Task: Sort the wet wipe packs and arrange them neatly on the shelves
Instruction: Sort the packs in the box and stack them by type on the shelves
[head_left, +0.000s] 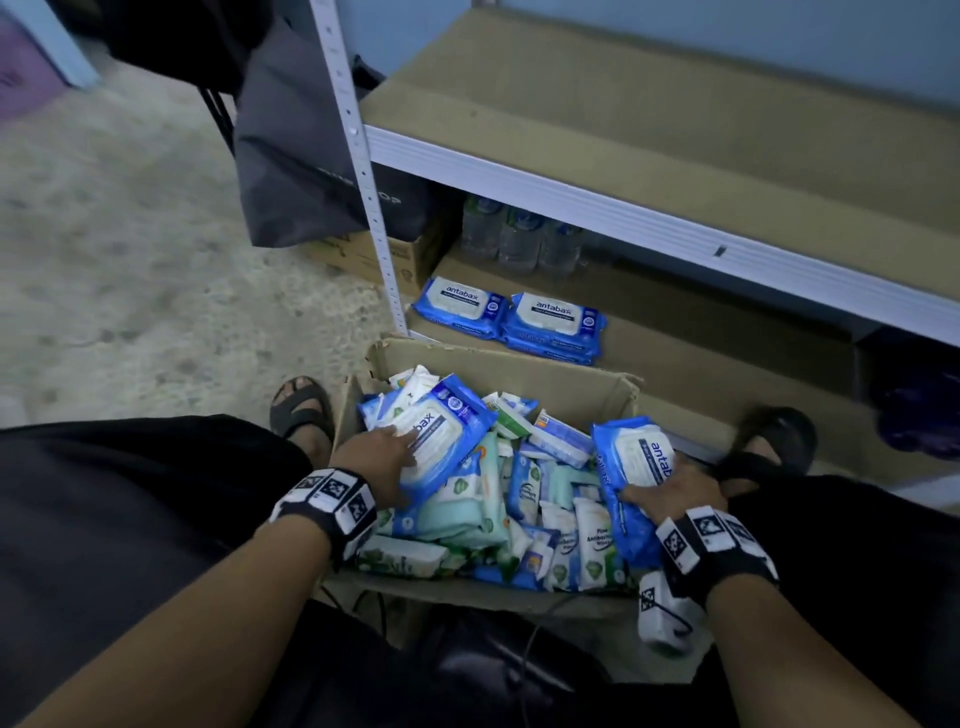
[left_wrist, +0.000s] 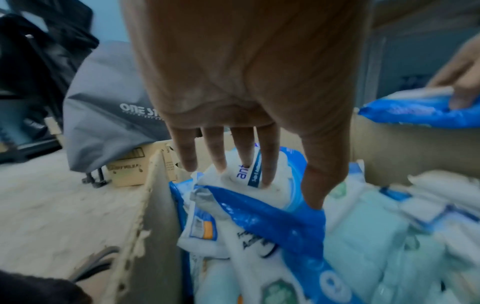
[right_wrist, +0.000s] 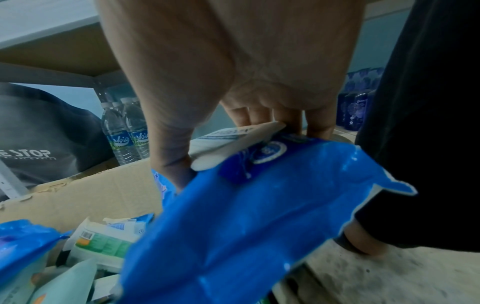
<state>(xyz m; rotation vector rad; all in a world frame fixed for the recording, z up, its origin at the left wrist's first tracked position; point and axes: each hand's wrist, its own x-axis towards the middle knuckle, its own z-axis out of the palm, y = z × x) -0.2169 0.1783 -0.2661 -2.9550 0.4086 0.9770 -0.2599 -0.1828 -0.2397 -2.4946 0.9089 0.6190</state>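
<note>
A cardboard box on the floor between my feet holds several mixed wet wipe packs, white, green and blue. My left hand holds a blue antabax pack at the box's left side, fingers pressed into its white lid and thumb tucked at its blue edge. My right hand grips a second blue antabax pack on edge at the box's right side, thumb on one face, fingers on the other. Two stacks of blue antabax packs lie on the bottom shelf.
The upper shelf is lined with cardboard. Water bottles stand at the back of the bottom shelf, dark bottles at its right. A grey bag hangs by the white shelf post over a small carton.
</note>
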